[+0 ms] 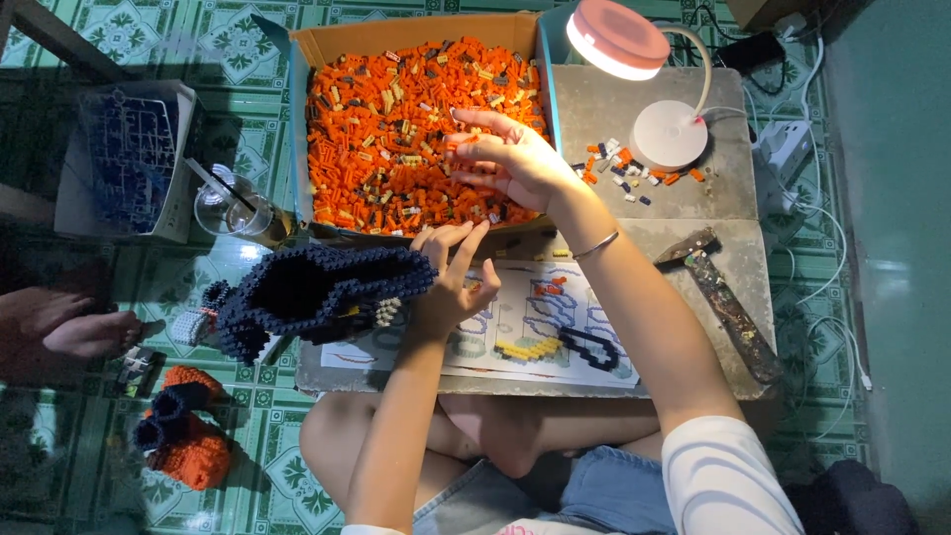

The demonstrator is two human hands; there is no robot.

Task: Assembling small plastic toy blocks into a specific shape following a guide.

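My left hand (451,280) grips the right end of a dark blue brick model (307,292), which lies on its side and sticks out past the left edge of the low stone table (684,213). My right hand (507,159) reaches over a cardboard box (416,32) full of small orange bricks (381,139). Its fingers are spread just above the bricks, and I see nothing held in them. A printed instruction sheet (525,332) lies on the table under my left wrist.
A lit pink-and-white desk lamp (634,59) and a small pile of loose bricks (624,173) sit at the back right. A rusty hammer (728,302) lies at the right edge. On the floor are a plastic cup (233,208), a white box (129,159), an orange-and-blue brick piece (188,441) and another person's foot (74,327).
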